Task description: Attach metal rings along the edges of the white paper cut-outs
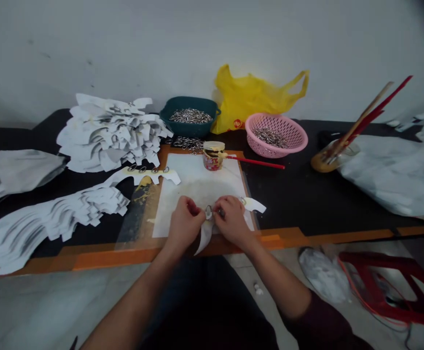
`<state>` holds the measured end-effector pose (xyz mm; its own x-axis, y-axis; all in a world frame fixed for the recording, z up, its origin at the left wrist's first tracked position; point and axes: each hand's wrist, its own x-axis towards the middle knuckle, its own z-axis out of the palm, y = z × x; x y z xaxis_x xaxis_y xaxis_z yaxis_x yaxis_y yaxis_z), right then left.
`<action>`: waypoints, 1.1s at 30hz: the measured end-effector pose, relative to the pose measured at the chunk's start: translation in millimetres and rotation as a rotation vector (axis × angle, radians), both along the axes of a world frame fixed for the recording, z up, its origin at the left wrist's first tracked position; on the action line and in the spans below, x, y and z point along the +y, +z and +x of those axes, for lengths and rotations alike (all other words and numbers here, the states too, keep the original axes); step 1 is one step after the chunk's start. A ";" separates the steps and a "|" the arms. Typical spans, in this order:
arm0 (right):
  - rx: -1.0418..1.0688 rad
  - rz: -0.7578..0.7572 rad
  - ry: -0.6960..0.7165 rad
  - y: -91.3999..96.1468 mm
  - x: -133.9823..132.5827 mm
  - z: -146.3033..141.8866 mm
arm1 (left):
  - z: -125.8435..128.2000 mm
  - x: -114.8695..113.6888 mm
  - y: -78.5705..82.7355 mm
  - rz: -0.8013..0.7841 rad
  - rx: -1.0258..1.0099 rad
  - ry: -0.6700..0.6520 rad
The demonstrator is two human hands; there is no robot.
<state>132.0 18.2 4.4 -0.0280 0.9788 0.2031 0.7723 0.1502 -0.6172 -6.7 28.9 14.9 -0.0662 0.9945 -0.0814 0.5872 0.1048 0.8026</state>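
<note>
Here, both hands (185,223) pinch a metal ring (208,212) near the sheet's edge (161,236).

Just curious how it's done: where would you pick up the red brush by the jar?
Pinch the red handle midway, coming from above on the right: it is slim, sticks out from the jar, and nothing crowds it on the black tabletop.
</note>
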 end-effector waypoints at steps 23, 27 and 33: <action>-0.244 0.139 0.174 -0.5 -14.8 3.2 | -8.4 13.3 0.2 0.274 0.346 -0.257; -0.239 0.135 0.149 0.9 -14.9 -0.6 | -6.5 11.1 -3.1 0.338 0.232 -0.301; -0.253 0.149 0.122 1.4 -15.9 -6.8 | 0.2 0.5 -12.6 0.438 0.208 -0.376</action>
